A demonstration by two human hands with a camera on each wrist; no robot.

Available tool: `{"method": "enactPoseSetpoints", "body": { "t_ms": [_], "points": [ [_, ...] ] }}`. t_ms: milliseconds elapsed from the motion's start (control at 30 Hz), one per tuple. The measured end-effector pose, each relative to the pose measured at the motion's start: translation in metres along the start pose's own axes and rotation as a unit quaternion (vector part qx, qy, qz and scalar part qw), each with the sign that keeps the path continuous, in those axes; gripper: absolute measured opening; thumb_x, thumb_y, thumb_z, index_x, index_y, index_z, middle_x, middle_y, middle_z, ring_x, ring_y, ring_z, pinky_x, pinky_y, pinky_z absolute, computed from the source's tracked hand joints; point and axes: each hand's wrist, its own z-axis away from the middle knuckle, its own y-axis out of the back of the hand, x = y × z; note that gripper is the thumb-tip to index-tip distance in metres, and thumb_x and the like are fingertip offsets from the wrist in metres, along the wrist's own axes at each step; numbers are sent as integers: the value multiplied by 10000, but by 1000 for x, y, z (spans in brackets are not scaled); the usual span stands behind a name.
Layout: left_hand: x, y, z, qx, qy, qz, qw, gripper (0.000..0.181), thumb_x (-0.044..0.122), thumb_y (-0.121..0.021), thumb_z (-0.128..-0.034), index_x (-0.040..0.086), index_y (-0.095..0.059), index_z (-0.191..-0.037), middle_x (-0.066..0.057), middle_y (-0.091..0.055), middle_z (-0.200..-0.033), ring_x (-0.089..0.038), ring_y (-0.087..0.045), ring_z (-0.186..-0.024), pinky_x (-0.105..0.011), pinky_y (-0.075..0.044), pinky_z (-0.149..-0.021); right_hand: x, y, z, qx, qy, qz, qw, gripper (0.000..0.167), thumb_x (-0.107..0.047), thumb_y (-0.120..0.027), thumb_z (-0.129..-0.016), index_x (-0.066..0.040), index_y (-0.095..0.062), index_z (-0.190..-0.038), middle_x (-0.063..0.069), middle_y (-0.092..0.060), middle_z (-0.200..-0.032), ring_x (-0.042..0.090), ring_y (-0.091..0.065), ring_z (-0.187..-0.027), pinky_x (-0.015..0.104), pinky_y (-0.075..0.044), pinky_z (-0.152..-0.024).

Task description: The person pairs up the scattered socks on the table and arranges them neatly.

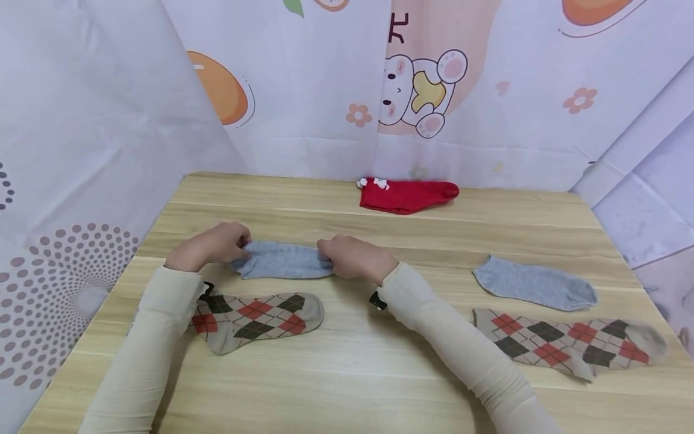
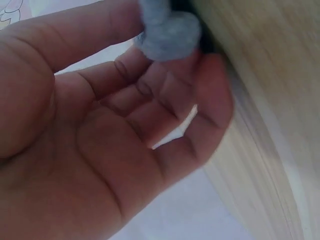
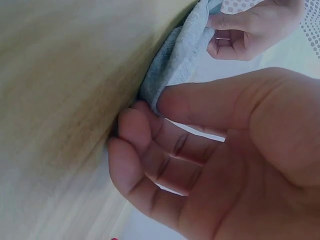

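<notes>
A light grey sock (image 1: pixel 282 260) lies stretched sideways between both hands, just above or on the wooden table. My left hand (image 1: pixel 219 244) pinches its left end; in the left wrist view a bunched grey end of the sock (image 2: pixel 172 37) sits between thumb and fingers. With thumb and fingertips, my right hand (image 1: pixel 355 258) pinches the other end, and the right wrist view shows the sock's edge (image 3: pixel 175 60) running from there toward the left hand (image 3: pixel 260 27). Close below the left hand lies an argyle sock (image 1: pixel 260 319), its left part hidden by the sleeve.
A second grey sock (image 1: pixel 534 283) lies flat at the right, above another argyle sock (image 1: pixel 564 340). At the table's back edge is a red sock (image 1: pixel 406 196) with white decorations. A printed white curtain (image 1: pixel 303 102) hangs behind the wooden table (image 1: pixel 347 386).
</notes>
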Motion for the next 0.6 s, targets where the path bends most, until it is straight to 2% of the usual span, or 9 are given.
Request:
{"method": "enactPoseSetpoints", "body": {
  "t_ms": [133,333,433,500,600],
  "points": [
    [0,2,2,43,-176,-3,9998,170,65,-716,-887,48,-564,-814,-35,-495,-741,-184,-456,-682,-322,-382,-626,1,4,2,-32,35,210,9998,117,19,-591,-930,-90,-602,-972,26,-599,-838,177,-526,-765,286,-462,-724],
    [-6,7,11,270,-379,344,9983,177,31,-733,-866,47,-556,-877,-46,-568,-802,-195,-518,-744,-360,-430,-684,0,14,4,-2,27,364,9993,131,-10,-610,-925,-90,-681,-1002,24,-660,-932,171,-565,-822,287,-496,-786],
    [-4,9,13,343,-450,513,9971,165,41,-729,-876,33,-589,-962,-60,-625,-860,-200,-574,-799,-375,-472,-717,3,19,8,24,-64,309,9995,128,1,-596,-917,-95,-677,-941,5,-618,-864,170,-528,-792,285,-466,-750],
    [-2,10,12,338,-481,646,9962,182,64,-724,-889,26,-605,-1021,-72,-634,-869,-202,-580,-798,-376,-480,-718,6,21,13,83,-134,232,9996,158,28,-567,-903,-95,-642,-839,-9,-527,-763,169,-466,-736,288,-414,-679],
    [2,13,11,265,-573,875,9942,269,100,-720,-906,30,-604,-1139,-80,-640,-874,-198,-583,-774,-357,-485,-690,11,23,23,386,-95,163,9991,216,64,-545,-870,-109,-593,-750,-24,-453,-700,162,-412,-698,294,-365,-638]
  ]
}}
